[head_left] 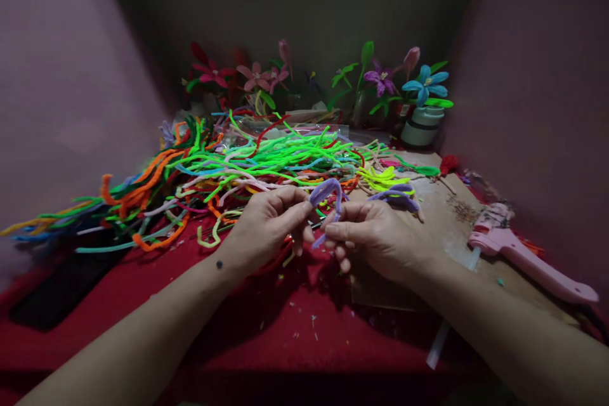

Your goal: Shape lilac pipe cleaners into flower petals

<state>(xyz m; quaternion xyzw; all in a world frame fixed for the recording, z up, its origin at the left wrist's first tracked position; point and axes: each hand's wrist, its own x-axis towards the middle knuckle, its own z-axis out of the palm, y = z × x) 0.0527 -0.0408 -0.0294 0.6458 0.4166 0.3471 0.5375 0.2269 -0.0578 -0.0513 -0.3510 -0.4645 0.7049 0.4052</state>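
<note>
My left hand (pixel 266 225) and my right hand (pixel 375 235) meet over the red cloth (pixel 285 323), both pinching one lavender pipe cleaner (pixel 327 190) bent into an arch between them. The left fingers grip its left leg, the right fingers its right leg near the lower end. Just behind the hands lies a big heap of loose pipe cleaners (pixel 247 165) in green, orange, pink and blue. A few bent lavender pieces (pixel 397 198) and yellow pieces (pixel 380 176) rest right of the arch.
A pink glue gun (pixel 518 254) lies at the right on a brown board (pixel 442 203). Finished pipe-cleaner flowers (pixel 380 79) stand along the back wall, a blue one (pixel 425 85) in a white jar (pixel 422 127). A dark flat object (pixel 61 285) lies at the left.
</note>
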